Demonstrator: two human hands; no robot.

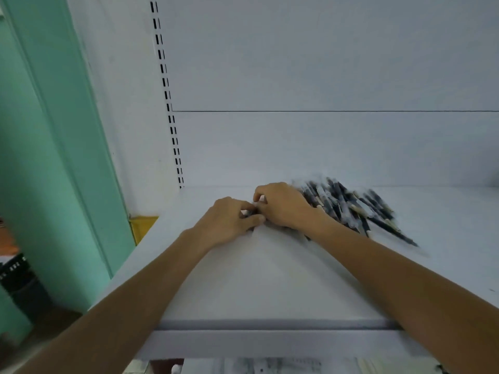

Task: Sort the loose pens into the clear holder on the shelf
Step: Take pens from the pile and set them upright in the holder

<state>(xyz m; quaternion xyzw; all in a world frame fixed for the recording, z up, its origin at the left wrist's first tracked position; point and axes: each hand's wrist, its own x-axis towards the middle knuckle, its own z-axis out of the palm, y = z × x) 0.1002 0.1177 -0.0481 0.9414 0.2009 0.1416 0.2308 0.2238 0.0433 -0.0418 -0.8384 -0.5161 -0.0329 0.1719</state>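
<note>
A pile of several dark pens (353,206) with pale caps lies on the white shelf (270,279), right of centre, slightly blurred. My right hand (283,206) rests at the pile's left edge, fingers curled around pens under it. My left hand (232,220) meets it from the left, with thumb and fingers pinching the ends of the same pens, a dark bit showing between the two hands. No clear holder shows in this view.
The shelf's white back panel (324,147) and a slotted upright (172,125) stand behind. A green wall (54,157) runs along the left, with a yellow tag (143,225) at the shelf's left end. Dark items sit low at the left edge.
</note>
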